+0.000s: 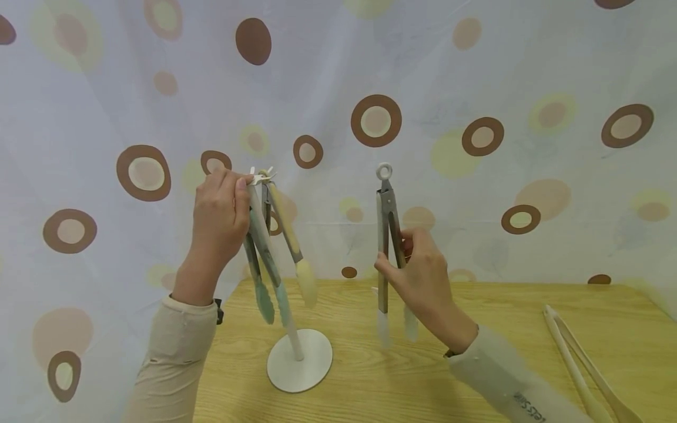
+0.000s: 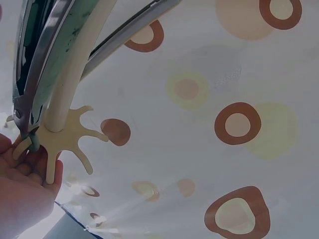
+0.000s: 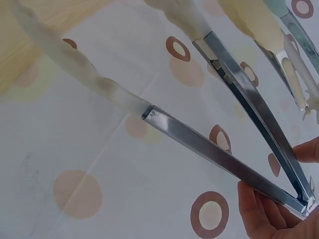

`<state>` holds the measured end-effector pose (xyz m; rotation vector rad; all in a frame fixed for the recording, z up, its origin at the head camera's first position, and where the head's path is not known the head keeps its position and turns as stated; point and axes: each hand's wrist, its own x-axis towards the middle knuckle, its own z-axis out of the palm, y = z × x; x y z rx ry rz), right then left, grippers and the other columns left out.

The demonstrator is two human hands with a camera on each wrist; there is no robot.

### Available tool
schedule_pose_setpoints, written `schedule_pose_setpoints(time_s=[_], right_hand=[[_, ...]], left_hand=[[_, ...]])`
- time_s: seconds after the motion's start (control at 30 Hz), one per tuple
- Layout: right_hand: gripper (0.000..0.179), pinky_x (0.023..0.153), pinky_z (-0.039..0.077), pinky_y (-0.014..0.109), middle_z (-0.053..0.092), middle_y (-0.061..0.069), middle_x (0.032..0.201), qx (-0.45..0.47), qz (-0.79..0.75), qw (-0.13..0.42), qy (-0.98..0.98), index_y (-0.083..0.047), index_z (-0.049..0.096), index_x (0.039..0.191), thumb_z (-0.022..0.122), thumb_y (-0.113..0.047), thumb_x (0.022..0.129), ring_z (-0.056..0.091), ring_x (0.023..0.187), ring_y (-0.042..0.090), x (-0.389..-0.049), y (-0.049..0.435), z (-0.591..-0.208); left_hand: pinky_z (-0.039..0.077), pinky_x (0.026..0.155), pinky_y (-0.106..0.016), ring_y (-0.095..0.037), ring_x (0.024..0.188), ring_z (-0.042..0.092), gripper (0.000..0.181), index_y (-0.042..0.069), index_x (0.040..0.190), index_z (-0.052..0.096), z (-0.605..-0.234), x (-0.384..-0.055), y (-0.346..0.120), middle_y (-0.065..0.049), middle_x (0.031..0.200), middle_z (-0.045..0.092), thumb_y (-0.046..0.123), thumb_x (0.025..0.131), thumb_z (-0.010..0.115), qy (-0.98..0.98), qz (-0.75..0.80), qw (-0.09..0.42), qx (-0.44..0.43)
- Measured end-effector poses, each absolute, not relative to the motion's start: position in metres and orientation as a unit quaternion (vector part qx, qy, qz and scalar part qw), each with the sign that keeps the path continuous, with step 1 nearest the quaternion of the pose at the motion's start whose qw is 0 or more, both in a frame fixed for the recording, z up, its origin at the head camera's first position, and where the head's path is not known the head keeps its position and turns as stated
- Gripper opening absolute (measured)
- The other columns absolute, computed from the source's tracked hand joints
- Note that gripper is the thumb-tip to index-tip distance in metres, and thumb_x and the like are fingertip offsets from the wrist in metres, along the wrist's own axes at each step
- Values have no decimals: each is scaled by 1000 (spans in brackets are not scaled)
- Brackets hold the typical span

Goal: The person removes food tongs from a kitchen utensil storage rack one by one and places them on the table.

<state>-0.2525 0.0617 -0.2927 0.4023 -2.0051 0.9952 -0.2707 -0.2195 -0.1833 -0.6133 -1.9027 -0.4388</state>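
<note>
R grip (image 1: 423, 273) pinches steel tongs (image 1: 386, 235) upright; L grip (image 1: 219, 214) holds rack top (image 1: 261, 175).

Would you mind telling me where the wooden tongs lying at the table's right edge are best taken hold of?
Probably mid-length, from above. The wooden tongs lie flat on the table, arms splayed toward the near edge and meeting at the far end. Pinching both arms there from their outer sides would close them; nothing crowds them, and the right hand is nearer.

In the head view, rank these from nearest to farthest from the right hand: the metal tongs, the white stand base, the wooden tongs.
1. Metal tongs: gripped in the right hand.
2. White stand base: on the table, lower left of it.
3. Wooden tongs: lying at the table's far right.
</note>
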Motion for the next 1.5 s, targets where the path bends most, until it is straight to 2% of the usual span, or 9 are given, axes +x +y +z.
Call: schedule_pose_setpoints(time_s=[0.5, 1.07, 1.3, 1.5], right_hand=[[37, 61, 45, 39, 56, 15, 82, 127, 381, 419, -815, 8, 54, 104, 74, -10, 77, 56, 67, 28, -249, 97, -290], [36, 57, 40, 35, 55, 14, 80, 99, 341, 406, -842, 8, 55, 102, 73, -13, 79, 52, 64, 23, -244, 135, -294], [49, 55, 39, 35, 57, 13, 74, 93, 325, 382, -860, 9, 50, 118, 70, -16, 80, 52, 60, 22, -244, 151, -295], [50, 54, 38, 34, 58, 13, 73, 78, 314, 352, -878, 9, 50, 119, 69, -18, 82, 52, 59, 21, -242, 165, -295]], left_hand=[[38, 79, -55, -40, 83, 49, 32, -9, 99, 64, -183, -270, -219, -22, 88, 53, 11, 99, 38, -794, -180, 522, -256], [37, 79, -54, -40, 83, 48, 33, -9, 99, 63, -183, -268, -220, -22, 89, 53, 12, 99, 37, -798, -177, 518, -253], [37, 79, -54, -40, 82, 48, 32, -9, 98, 63, -182, -269, -219, -22, 89, 54, 10, 99, 37, -795, -177, 522, -255], [37, 78, -54, -39, 82, 49, 32, -8, 98, 64, -182, -270, -218, -22, 89, 54, 9, 99, 37, -793, -179, 523, -257]])
